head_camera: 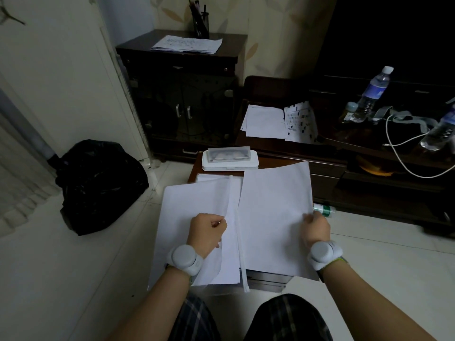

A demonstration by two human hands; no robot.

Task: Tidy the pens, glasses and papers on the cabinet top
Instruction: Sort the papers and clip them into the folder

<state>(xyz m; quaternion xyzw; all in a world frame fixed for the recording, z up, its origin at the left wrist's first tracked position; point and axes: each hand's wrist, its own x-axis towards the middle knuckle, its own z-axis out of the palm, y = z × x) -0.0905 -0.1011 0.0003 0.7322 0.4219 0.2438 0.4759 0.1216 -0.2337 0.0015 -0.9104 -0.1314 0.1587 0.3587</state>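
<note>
Near the bottom middle, white papers (pixel 273 217) are spread over a low brown stand (pixel 197 172), just in front of the person's knees. The left hand (pixel 205 233) has its fingers curled, pinching the edge of a left sheet. The right hand (pixel 316 230) pinches the right edge of the big right sheet. Both wrists wear round grey bands. Just past the papers, on the far end of the stand, a clear glasses case (pixel 229 155) lies on a white flat box (pixel 230 162). Farther back stands a dark cabinet (pixel 182 94) with more papers (pixel 187 44) on top and a dark pen cup (pixel 201 25) behind them, full of pens. To the right, a low dark table (pixel 344 148) holds more sheets (pixel 280 123), water bottles (pixel 371 94) and a white cable (pixel 403 143). A black bag (pixel 98 183) sits on the pale floor at the left. A small green and white bottle (pixel 325 209) peeks out beside the right sheet.
</note>
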